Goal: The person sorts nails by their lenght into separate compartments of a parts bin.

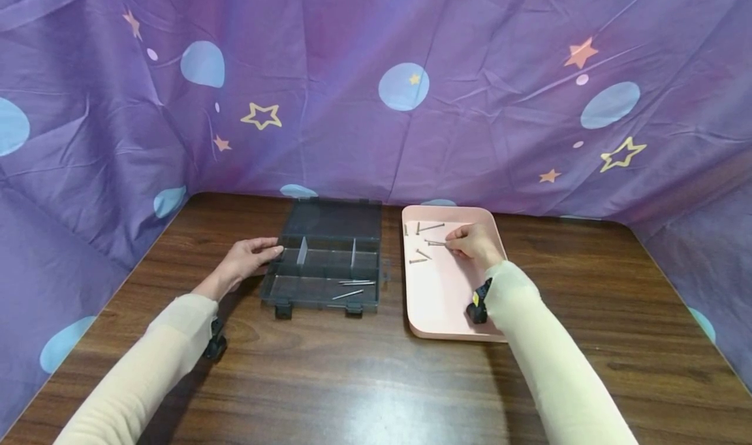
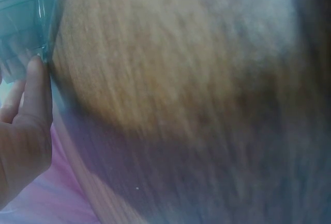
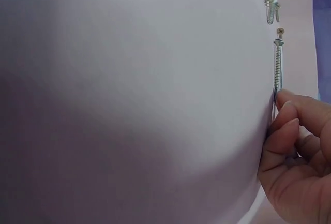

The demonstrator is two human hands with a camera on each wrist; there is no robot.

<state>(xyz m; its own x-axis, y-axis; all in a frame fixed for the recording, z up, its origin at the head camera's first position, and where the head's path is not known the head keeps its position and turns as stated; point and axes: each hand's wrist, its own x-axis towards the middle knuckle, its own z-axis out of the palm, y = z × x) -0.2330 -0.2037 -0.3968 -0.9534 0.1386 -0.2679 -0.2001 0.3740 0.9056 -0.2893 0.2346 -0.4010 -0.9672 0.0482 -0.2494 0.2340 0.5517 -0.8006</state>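
My left hand [image 1: 245, 262] rests against the left side of a dark see-through compartment box [image 1: 323, 269], its fingers fairly straight. In the left wrist view the fingertips touch the box's clear wall [image 2: 23, 19]. The box's lid [image 1: 335, 218] is raised at the back, and several thin silver nails [image 1: 356, 282] lie in its front compartment. Over the pink tray [image 1: 452, 335], my right hand [image 1: 472, 244] pinches a thin nail. Beside its fingertips lies a threaded screw [image 3: 278, 63]. More screws [image 1: 431, 228] are scattered at the tray's far left.
The box and tray stand side by side on a brown wooden table [image 1: 329, 373], with a narrow gap between them. Two latches [image 1: 283, 311] stick out from the box's front edge. A purple patterned cloth [image 1: 329, 106] hangs behind the table and at both sides.
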